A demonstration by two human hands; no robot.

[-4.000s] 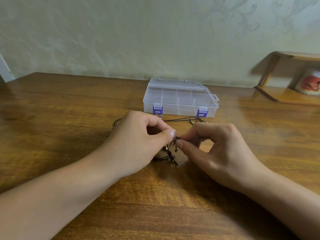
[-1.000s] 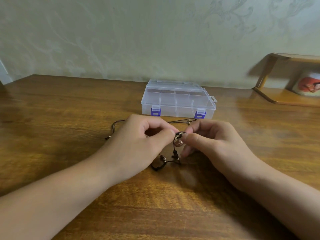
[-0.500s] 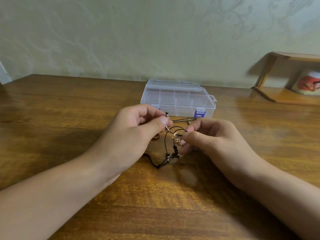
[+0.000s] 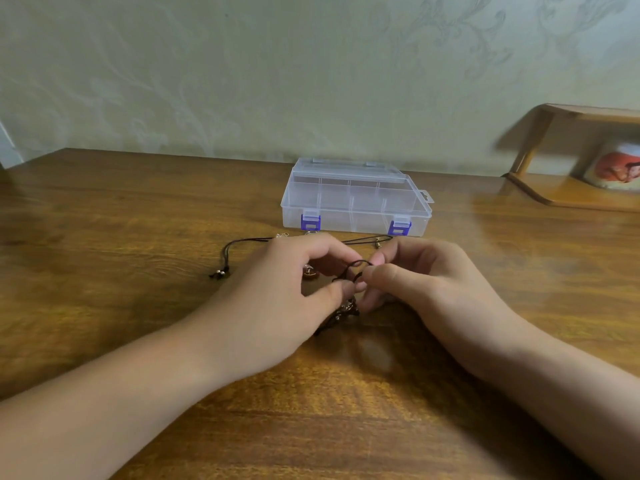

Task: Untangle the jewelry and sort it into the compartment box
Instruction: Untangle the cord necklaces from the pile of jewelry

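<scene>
On the wooden table, the compartment box sits latched. Left hand has dropped back beside right hand; both pinch the dark cord tangle, so untangling continues, nothing sorted.

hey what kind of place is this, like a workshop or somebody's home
Probably a home, not a workshop: a polished wooden table set against pale floral-patterned wallpaper, and a small wooden shelf holding a printed mug.
</scene>
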